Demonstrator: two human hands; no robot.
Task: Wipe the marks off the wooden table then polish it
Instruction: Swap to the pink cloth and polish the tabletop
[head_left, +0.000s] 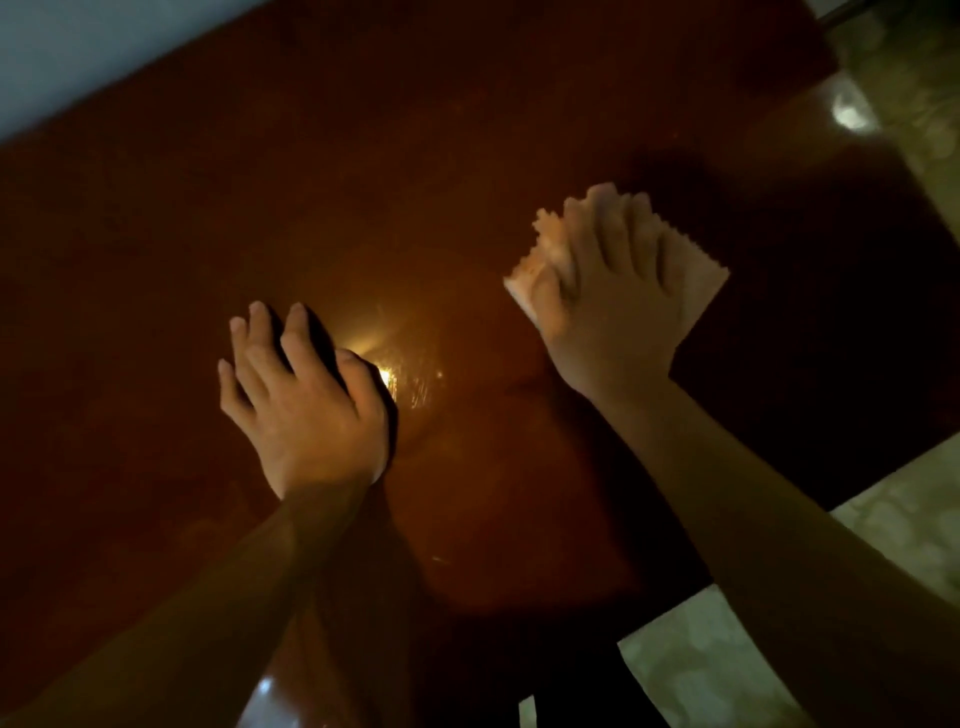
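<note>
The glossy dark red-brown wooden table (208, 218) fills most of the view. A light reflects off its middle, showing faint streaks there. My right hand (613, 301) lies flat with fingers spread on a pale folded cloth (698, 283) with zigzag edges, pressing it onto the table right of centre. My left hand (301, 400) rests flat on the bare wood left of the glare, fingers straight and holding nothing.
The table's right edge runs diagonally, with pale patterned floor (691, 670) beyond it at the lower right and upper right. A light wall (78, 47) borders the table's far left edge.
</note>
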